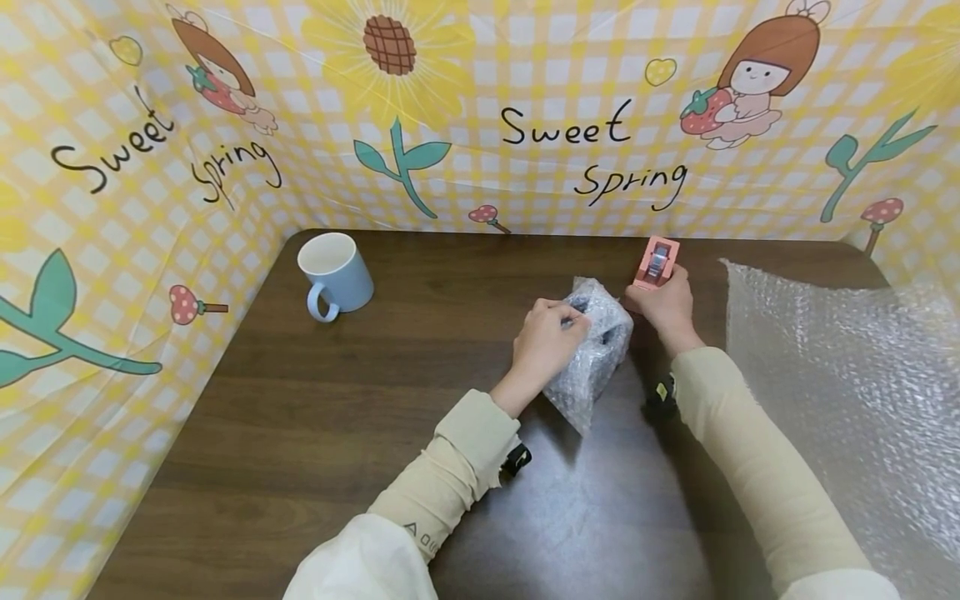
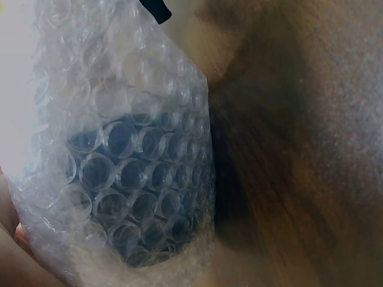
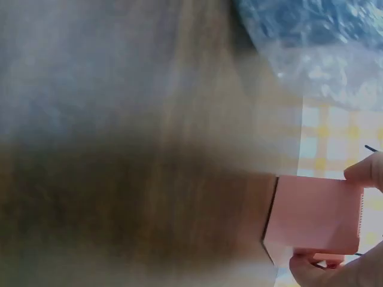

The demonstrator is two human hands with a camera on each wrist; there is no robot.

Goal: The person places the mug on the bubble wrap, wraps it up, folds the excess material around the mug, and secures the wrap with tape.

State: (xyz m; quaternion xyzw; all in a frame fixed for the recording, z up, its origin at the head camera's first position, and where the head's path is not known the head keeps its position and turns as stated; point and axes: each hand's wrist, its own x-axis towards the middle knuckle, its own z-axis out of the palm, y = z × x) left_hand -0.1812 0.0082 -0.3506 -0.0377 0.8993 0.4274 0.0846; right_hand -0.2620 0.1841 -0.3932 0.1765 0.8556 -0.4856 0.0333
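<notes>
A bundle of bubble wrap [image 1: 592, 358] stands on the dark wooden table, right of the middle. Something dark shows through its bubbles [image 2: 140, 179] in the left wrist view, but its kind is hidden. My left hand [image 1: 551, 337] grips the bundle at its upper left, fingers bent over the plastic. Just beyond the bundle on the right, my right hand [image 1: 667, 304] holds a pink tape dispenser [image 1: 657, 262] with a roll of clear tape in it. Thumb and fingers pinch the dispenser [image 3: 314, 215] from opposite sides in the right wrist view.
A light blue mug [image 1: 337, 279], white inside, stands upright at the back left of the table. A large loose sheet of bubble wrap [image 1: 855, 400] covers the right side. Yellow checked cloth [image 1: 465, 167] walls the back and sides.
</notes>
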